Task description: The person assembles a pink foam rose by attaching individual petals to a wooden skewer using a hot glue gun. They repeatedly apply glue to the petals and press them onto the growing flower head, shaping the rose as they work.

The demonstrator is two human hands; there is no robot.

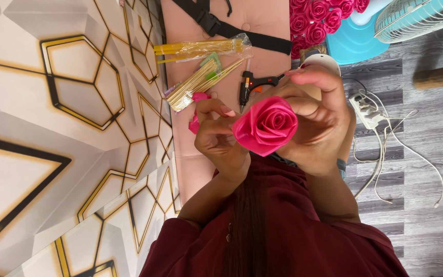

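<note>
A bright pink ribbon rose is held up between both hands over a pale pink padded bench. My left hand pinches the rose's left edge with its fingertips. My right hand cups the rose from behind and from the right, fingers curled around it. On the bench beyond the hands lie a black and orange glue gun, a bundle of wooden skewers and a scrap of pink ribbon. Dark red sleeves cover both arms.
A plastic pack of yellow sticks and a black strap with a buckle lie further up the bench. Several finished pink roses sit by a teal fan. A white power strip with cables lies on the grey floor.
</note>
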